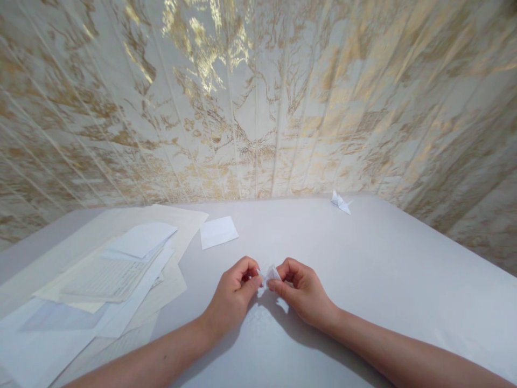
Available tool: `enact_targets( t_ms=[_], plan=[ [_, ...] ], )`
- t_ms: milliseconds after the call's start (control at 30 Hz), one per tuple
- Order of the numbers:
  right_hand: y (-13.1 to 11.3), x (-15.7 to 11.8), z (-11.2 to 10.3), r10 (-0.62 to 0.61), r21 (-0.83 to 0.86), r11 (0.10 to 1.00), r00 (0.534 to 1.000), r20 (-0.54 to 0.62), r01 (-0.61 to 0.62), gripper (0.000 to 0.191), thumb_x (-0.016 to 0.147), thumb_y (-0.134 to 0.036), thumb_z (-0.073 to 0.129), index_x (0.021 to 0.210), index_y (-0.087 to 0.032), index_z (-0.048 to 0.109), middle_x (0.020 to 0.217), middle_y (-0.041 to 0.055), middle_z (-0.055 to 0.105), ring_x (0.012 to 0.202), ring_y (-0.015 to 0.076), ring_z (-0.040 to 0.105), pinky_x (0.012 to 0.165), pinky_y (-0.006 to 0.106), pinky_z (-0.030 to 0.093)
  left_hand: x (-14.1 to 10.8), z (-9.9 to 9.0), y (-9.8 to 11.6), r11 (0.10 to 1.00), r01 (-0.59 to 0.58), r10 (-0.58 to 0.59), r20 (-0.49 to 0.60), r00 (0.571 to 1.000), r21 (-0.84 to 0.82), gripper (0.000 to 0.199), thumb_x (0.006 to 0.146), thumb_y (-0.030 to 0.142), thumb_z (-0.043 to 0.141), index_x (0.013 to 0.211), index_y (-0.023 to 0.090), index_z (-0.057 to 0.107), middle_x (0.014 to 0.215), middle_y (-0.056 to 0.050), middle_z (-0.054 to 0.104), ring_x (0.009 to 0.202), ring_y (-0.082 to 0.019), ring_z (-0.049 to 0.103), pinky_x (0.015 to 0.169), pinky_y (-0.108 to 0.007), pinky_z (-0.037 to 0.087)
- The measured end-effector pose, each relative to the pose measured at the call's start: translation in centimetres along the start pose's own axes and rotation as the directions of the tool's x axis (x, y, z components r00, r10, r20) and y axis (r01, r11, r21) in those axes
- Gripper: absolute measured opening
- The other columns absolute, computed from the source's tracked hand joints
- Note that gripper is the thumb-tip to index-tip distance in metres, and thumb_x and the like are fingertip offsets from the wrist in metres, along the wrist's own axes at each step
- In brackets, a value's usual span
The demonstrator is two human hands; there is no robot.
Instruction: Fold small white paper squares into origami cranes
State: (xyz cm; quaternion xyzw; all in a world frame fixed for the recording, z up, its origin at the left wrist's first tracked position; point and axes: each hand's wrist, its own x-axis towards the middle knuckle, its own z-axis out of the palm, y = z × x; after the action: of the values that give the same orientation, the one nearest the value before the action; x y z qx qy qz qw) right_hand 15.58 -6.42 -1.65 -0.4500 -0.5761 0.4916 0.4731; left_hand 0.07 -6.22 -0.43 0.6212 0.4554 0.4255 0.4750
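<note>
A small folded white paper piece [270, 274] is held between my two hands above the white table [323, 237]. My left hand [236, 288] pinches its left side between thumb and index finger. On its right side, the thumb and curled fingers of my right hand [302, 288] grip the paper. The piece has pointed folds, though its exact shape is too small to tell. Beneath the hands, their shadows fall on the tabletop.
Overlapping loose papers [117, 275] cover the table's left side, some with writing. A white paper rectangle [218, 232] lies beside them. A folded paper figure [341, 202] rests near the back edge. Behind the table hangs a gold-patterned curtain [250, 108].
</note>
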Motion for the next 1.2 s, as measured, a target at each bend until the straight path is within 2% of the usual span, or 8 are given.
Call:
enact_targets(
  t_ms=[167, 267, 367, 533, 667, 867, 1033, 1200],
  plan=[
    [-0.8, 1.1, -0.2, 0.019, -0.001, 1.000, 0.999, -0.028, -0.019, 0.030, 0.063, -0.034, 0.069, 0.058, -0.018, 0.044, 0.052, -0.0058, 0.047, 0.047, 0.0073, 0.041, 0.046, 0.021, 0.032, 0.6, -0.4, 0.9, 0.986, 0.094, -0.092, 0.018, 0.996, -0.140, 0.011, 0.070, 0.027, 0.055, 0.072, 0.018, 0.050, 0.064, 0.003, 0.048, 0.059, -0.010, 0.042, 0.054, -0.022, 0.033],
    [-1.6, 2.6, -0.1, 0.012, 0.041, 0.999, 0.999, -0.046, -0.010, 0.031, 0.061, -0.034, 0.070, 0.057, -0.018, 0.043, 0.052, -0.0066, 0.046, 0.047, 0.0070, 0.039, 0.046, 0.020, 0.031, 1.5, -0.6, 1.5, 0.973, 0.164, -0.151, 0.089, 0.984, -0.162, 0.019, 0.068, 0.030, 0.060, 0.078, 0.017, 0.050, 0.066, 0.003, 0.048, 0.059, -0.010, 0.043, 0.053, -0.022, 0.033],
    [-2.0, 3.9, 0.3, -0.022, 0.067, 0.997, 0.996, -0.090, 0.028, 0.032, 0.059, -0.034, 0.071, 0.057, -0.018, 0.044, 0.051, -0.0065, 0.046, 0.049, 0.0076, 0.039, 0.046, 0.020, 0.032, 2.7, -0.5, 1.6, 0.984, 0.113, -0.108, 0.042, 0.993, -0.134, 0.019, 0.068, 0.030, 0.060, 0.068, 0.018, 0.046, 0.058, 0.006, 0.044, 0.055, -0.009, 0.040, 0.052, -0.022, 0.031],
    [-0.9, 4.8, 1.0, -0.044, 0.084, 0.995, 0.986, -0.159, 0.058, 0.031, 0.058, -0.034, 0.072, 0.057, -0.018, 0.046, 0.052, -0.0059, 0.047, 0.050, 0.0081, 0.042, 0.048, 0.021, 0.033, 4.1, 0.0, 0.5, 0.995, 0.032, -0.040, -0.083, 0.996, -0.090, 0.016, 0.072, 0.029, 0.055, 0.066, 0.018, 0.044, 0.058, 0.005, 0.048, 0.058, -0.010, 0.045, 0.056, -0.023, 0.034],
    [0.3, 4.7, 1.2, 0.000, 0.135, 0.990, 0.980, -0.197, 0.027, 0.030, 0.061, -0.036, 0.071, 0.059, -0.018, 0.047, 0.052, -0.0057, 0.047, 0.048, 0.0078, 0.041, 0.047, 0.022, 0.032, 4.4, 0.1, -0.6, 0.994, 0.068, -0.074, -0.063, 0.995, -0.089, 0.018, 0.071, 0.031, 0.055, 0.065, 0.017, 0.046, 0.056, 0.005, 0.047, 0.054, -0.010, 0.042, 0.053, -0.023, 0.033],
    [0.4, 4.6, 1.1, 0.011, 0.140, 0.990, 0.986, -0.165, 0.012, 0.030, 0.061, -0.035, 0.072, 0.059, -0.017, 0.048, 0.053, -0.0054, 0.048, 0.049, 0.0079, 0.042, 0.049, 0.022, 0.032, 4.4, -0.2, -1.1, 0.997, 0.074, -0.075, -0.018, 0.997, -0.031, 0.018, 0.072, 0.031, 0.052, 0.063, 0.018, 0.043, 0.053, 0.006, 0.045, 0.050, -0.010, 0.039, 0.049, -0.022, 0.030],
    [0.6, 4.4, 0.9, 0.022, 0.162, 0.987, 0.996, -0.088, -0.008, 0.031, 0.063, -0.036, 0.070, 0.061, -0.018, 0.045, 0.053, -0.0061, 0.048, 0.049, 0.0076, 0.042, 0.049, 0.022, 0.031, 4.1, -0.4, -1.0, 0.995, 0.040, -0.039, -0.014, 0.999, 0.088, 0.018, 0.076, 0.030, 0.047, 0.062, 0.019, 0.042, 0.052, 0.005, 0.046, 0.050, -0.010, 0.040, 0.050, -0.023, 0.031],
    [0.7, 4.3, 0.7, 0.005, 0.136, 0.991, 0.998, -0.063, 0.003, 0.031, 0.065, -0.035, 0.070, 0.061, -0.018, 0.045, 0.054, -0.0059, 0.048, 0.051, 0.0081, 0.044, 0.050, 0.022, 0.033, 4.0, -0.5, -1.1, 0.992, 0.017, -0.016, -0.008, 1.000, 0.124, 0.019, 0.078, 0.030, 0.044, 0.063, 0.020, 0.041, 0.052, 0.005, 0.047, 0.049, -0.011, 0.042, 0.050, -0.023, 0.033]
  ],
)
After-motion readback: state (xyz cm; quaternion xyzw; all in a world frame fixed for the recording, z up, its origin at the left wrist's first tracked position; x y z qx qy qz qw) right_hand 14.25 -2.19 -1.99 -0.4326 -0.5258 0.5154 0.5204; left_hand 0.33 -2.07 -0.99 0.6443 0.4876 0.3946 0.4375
